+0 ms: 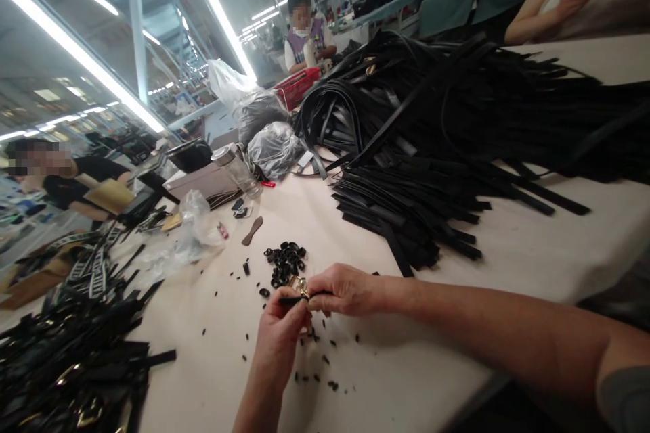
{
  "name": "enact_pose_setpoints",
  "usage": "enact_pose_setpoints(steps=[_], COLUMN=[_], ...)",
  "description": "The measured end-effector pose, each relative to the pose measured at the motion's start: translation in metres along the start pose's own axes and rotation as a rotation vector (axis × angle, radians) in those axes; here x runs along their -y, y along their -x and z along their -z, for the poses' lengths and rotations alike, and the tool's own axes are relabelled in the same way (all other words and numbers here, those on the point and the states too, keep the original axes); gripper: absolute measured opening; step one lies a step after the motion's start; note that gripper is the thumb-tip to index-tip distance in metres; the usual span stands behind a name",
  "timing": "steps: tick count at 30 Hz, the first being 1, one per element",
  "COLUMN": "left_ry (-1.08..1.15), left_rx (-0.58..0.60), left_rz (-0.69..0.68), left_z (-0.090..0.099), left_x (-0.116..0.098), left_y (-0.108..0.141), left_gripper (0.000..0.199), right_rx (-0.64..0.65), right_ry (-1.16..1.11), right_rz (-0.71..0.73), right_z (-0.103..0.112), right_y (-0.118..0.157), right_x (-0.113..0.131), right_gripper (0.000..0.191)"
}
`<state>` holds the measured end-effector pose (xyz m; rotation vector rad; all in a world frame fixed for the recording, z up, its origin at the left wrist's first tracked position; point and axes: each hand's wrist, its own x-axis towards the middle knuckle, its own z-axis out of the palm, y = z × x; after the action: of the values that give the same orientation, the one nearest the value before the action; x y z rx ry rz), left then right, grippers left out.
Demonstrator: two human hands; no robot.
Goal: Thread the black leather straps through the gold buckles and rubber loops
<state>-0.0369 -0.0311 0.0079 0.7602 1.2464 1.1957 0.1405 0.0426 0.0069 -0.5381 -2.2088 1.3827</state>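
Close together over the table, my left hand [282,326] and my right hand [341,289] are both closed on a short black strap [290,300]. A gold-coloured metal buckle [301,286] shows between the fingertips, at the strap. My left thumb presses on the strap from the near side; the fingers of my right hand partly cover its other end. Just beyond the hands lies a small heap of black loops [285,261]. Small black bits [325,360] are scattered on the table around and below my hands.
Black straps [406,210] form a large pile at the right; finished-looking straps with gold buckles [66,372] lie at the left. A glass bottle [237,172], plastic bags [274,149] and a brown flat piece [252,231] are farther back. Other people sit at left, back and right.
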Motion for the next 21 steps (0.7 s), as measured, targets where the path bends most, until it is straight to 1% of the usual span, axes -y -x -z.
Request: enact_pose_setpoints(steps=[3, 5, 9, 12, 14, 18, 21], left_ry=[-0.028, -0.031, -0.051, -0.041, -0.025, 0.026, 0.098], left_rx=[-0.005, -0.011, -0.024, -0.037, -0.075, -0.196, -0.228], left_rz=[0.008, 0.014, 0.029, 0.024, 0.002, -0.093, -0.101], left_z=[0.001, -0.001, -0.005, -0.003, 0.000, 0.008, 0.009], left_x=[-0.003, -0.005, -0.005, -0.003, -0.003, -0.006, -0.006], left_y=[0.003, 0.004, 0.005, 0.002, -0.001, -0.006, -0.008], left_gripper=[0.031, 0.033, 0.037, 0.035, 0.034, 0.036, 0.037], right_rx=[-0.003, -0.018, -0.056, -0.071, -0.081, -0.101, -0.110], right_ry=[-0.072, -0.076, 0.057, 0.155, 0.204, 0.257, 0.249], right_rz=[-0.032, -0.058, -0.028, 0.015, 0.002, -0.123, -0.130], right_z=[0.001, 0.002, 0.004, 0.004, 0.007, 0.014, 0.015], right_y=[0.000, 0.001, 0.002, 0.003, 0.002, 0.001, 0.001], right_x=[-0.001, 0.001, 0.009, 0.010, 0.009, 0.007, 0.009], right_gripper=[0.021, 0.019, 0.013, 0.017, 0.019, 0.017, 0.014])
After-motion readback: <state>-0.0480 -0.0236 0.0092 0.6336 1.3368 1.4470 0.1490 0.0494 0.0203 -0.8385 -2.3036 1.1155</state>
